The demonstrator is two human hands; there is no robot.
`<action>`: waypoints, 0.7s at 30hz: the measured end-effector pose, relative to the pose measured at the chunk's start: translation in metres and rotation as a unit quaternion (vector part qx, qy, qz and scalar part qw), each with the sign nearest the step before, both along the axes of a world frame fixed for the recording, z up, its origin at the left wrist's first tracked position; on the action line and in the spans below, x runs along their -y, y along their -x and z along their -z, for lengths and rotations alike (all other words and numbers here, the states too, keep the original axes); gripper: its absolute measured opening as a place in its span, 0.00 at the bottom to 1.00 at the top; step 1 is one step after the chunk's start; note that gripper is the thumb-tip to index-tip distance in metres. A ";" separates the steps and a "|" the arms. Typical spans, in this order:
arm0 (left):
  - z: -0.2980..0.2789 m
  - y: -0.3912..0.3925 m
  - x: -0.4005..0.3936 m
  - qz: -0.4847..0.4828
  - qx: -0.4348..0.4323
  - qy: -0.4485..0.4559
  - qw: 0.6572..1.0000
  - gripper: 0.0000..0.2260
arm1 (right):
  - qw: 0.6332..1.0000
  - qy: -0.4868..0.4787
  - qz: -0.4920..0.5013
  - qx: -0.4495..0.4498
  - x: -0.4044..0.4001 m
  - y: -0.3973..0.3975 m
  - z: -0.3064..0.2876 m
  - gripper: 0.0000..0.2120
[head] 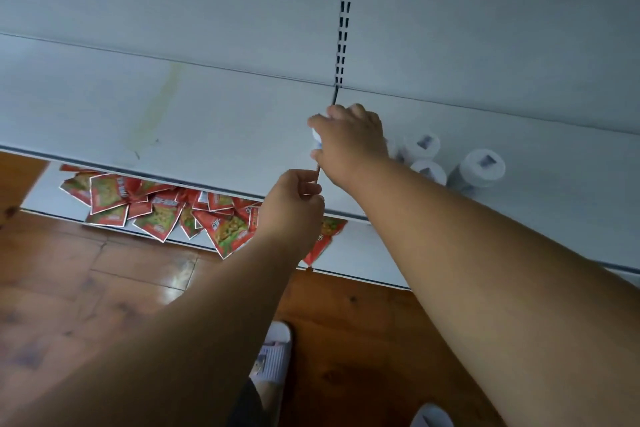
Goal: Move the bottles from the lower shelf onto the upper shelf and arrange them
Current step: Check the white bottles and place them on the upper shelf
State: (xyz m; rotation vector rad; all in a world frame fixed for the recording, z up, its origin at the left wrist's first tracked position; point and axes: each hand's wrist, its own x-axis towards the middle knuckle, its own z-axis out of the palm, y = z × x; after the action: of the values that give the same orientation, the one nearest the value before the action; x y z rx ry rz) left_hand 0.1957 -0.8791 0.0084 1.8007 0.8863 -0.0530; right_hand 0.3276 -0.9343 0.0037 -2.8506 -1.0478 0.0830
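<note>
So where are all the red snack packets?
The red snack packets lie in a messy pile on the lower shelf, left of centre in the head view, just above the wooden floor and beside the left hand.

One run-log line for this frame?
right hand grips bottle on upper shelf | left hand curled, contents unclear | three bottles beside

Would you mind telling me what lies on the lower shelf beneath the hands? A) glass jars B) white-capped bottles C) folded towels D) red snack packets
D: a heap of red snack packets lies on the lower shelf, while the white-capped bottles stand on the upper shelf by the right hand.
</note>
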 end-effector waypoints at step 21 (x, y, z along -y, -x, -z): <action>-0.184 0.158 0.034 -0.151 0.116 0.436 0.880 0.20 | 0.798 -0.351 0.159 -0.462 0.104 0.161 -0.186 0.19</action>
State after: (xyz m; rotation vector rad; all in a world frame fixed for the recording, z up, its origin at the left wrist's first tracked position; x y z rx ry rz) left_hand 0.0373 -0.9131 0.1919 0.7964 0.7803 -0.0274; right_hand 0.1667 -1.0380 0.1902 -1.8406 -0.2654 0.7763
